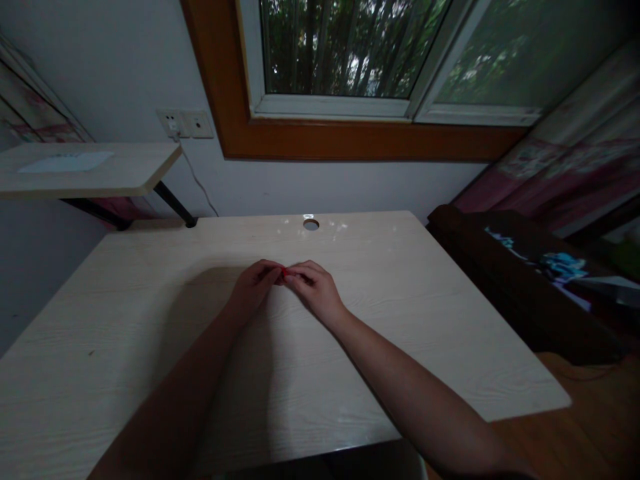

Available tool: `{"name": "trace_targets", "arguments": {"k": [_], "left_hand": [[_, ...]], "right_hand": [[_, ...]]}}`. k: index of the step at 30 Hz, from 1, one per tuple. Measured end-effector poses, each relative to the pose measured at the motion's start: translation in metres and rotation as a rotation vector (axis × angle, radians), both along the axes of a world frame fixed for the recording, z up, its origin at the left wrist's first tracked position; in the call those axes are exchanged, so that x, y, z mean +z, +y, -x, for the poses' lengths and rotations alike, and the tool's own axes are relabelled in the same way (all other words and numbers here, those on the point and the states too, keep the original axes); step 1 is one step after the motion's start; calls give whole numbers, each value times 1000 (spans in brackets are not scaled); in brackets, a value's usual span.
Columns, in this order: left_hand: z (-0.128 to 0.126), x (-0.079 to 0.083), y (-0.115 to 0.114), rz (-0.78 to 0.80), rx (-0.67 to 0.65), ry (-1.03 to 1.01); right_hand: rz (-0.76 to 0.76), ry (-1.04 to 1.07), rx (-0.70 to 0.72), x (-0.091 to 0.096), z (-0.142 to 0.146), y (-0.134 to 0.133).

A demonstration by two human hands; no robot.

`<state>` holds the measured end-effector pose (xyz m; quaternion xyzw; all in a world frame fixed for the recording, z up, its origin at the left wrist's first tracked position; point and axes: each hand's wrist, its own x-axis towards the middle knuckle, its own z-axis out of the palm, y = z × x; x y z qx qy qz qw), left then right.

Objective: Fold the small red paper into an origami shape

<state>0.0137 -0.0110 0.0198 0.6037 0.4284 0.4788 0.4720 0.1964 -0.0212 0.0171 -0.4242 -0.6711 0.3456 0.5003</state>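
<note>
From my feed I see the left hand (254, 285) and the right hand (316, 288) meeting fingertip to fingertip just above the middle of the pale wooden desk (125, 320), with both forearms stretched out over its near edge. The fingers (300, 272) of both hands are curled in and pinching a small red thing (284, 272) between them; it is too tiny for me to tell what it is. Behind the hands a round cable hole (311, 224) sits near the desk's far edge, below the window (345, 53).
</note>
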Motion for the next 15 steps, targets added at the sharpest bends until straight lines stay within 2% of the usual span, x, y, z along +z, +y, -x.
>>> {"name": "trace_targets", "arguments": {"k": [8,15], "left_hand": [[-1,1,0,6,15,9],[1,-4,2,8,17,20]], "right_hand": [[-14,1,11,0,0,-1],[1,16,10,2,1,-2]]}}
